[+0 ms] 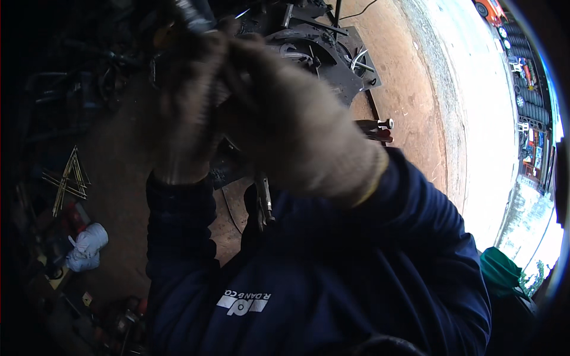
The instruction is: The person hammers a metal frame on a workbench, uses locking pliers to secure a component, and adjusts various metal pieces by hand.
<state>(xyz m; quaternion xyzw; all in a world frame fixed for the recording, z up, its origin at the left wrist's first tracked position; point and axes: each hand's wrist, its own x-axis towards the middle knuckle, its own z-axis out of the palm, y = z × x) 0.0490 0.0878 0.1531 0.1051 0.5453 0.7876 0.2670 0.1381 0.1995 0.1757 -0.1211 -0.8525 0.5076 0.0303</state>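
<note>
A metal piece (195,15) slants just beyond our left hand (193,98), right hand (294,121) farther; whether they grasp, we cannot tell.

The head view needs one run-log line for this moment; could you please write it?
left hand: blurred | right hand: gloved, beside left | silvery object: near hands, grip unclear | dark metalwork: beyond

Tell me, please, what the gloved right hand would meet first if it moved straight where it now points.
Probably the left hand, close ahead of the right hand; blur leaves the depth unclear.
</note>
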